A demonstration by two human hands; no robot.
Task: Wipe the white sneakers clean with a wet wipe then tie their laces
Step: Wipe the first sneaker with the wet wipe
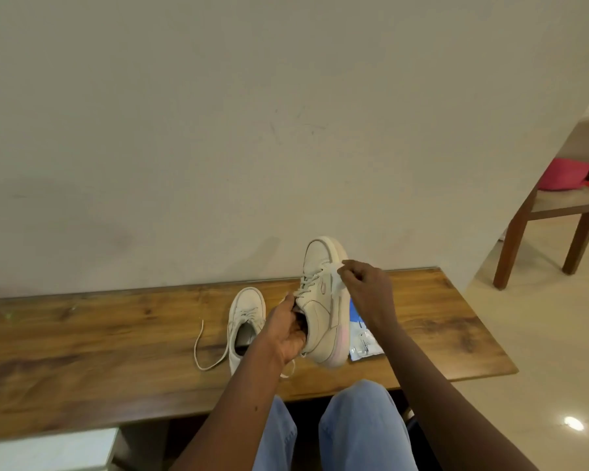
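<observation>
Left hand, fingers hooked inside the collar, holds one white sneaker raised above the desk, presenting its side to the wet wipe pinched in the right hand. The second sneaker lies on the desk, laces loose.

The left arm and right arm are bare. Loose light-blue denim trousers, softly creased, cover both legs.

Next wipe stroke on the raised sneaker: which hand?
Right. The right hand already pinches the wipe against the raised sneaker, beside its laces. The left hand is occupied: it grips that sneaker at its opening, holding it above the table.
</observation>
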